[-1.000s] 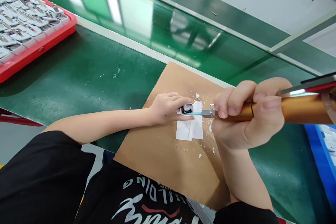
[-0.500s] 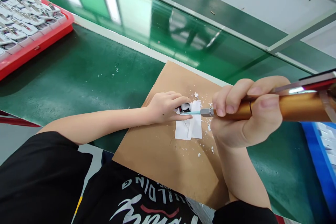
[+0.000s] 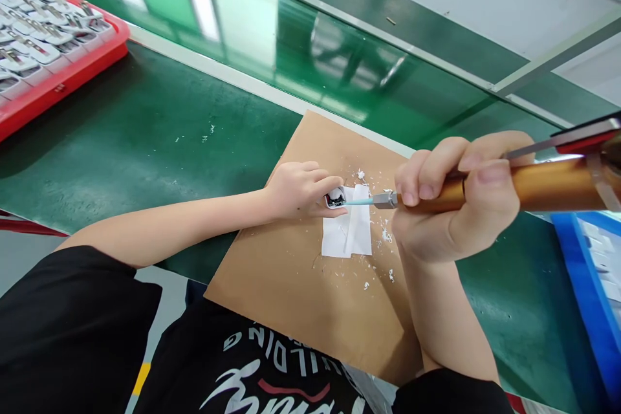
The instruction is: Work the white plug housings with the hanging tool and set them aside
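Observation:
My left hand is closed around a small white plastic housing, its open end facing right and dark parts showing inside. My right hand grips what looks like a glue gun, with a gold barrel, a lever along its top and a metal collar. Its slim light-blue nozzle points left, and the tip is at or just beside the housing's opening; contact cannot be told. Under both lie white paper pieces on a brown board.
White scraps litter the board. On the green table, a red tray of white parts with metal pieces stands at left, and a blue bin with white parts at right. A raised glossy green panel runs behind.
The nozzle tip was over the housing's opening and now sits at its right edge. My left hand has shifted slightly left and up with the housing, whose opening shows more.

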`<state>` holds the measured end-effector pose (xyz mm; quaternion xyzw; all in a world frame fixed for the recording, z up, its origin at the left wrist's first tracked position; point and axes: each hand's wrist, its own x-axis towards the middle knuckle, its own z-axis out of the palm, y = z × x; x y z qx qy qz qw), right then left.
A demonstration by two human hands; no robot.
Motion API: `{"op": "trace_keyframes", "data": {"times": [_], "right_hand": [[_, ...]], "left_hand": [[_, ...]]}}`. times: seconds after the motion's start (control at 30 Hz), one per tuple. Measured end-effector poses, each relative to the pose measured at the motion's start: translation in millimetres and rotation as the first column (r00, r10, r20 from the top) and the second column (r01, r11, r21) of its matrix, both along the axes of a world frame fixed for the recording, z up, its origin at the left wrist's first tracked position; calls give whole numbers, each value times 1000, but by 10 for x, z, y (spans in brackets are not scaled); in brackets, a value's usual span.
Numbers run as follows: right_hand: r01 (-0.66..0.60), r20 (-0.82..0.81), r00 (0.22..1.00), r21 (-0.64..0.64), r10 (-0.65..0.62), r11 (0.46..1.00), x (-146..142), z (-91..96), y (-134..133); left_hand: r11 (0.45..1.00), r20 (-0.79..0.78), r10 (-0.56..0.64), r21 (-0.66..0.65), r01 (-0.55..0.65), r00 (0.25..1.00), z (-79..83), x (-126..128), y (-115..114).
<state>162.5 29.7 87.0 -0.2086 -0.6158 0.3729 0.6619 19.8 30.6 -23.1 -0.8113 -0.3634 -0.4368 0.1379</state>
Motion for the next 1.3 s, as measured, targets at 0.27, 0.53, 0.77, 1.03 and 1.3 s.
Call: {"op": "trace_keyframes", "data": {"times": [0.27,0.53,0.77,1.03,1.3], "right_hand": [[-17,-49,999,17,17,1000,-17,2,15],[-38,-84,996,13,39,999,-14,0,-9],[-10,-82,997,2,10,1000,-22,5,2],[20,-70,997,36,-18,999,-37,-5,12],[35,-82,996,-19,-37,999,-12,-32,39]], "left_hand": [[983,-156,-15,-185,-14,988,142,-11,0],[969,-128,-33,-248,1,991,169,-4,-19],[983,-146,-15,-181,-12,989,152,-4,-18],[972,-177,-31,-236,-12,984,102,-14,-8],[940,-177,53,-323,-109,983,-64,-109,157]]}}
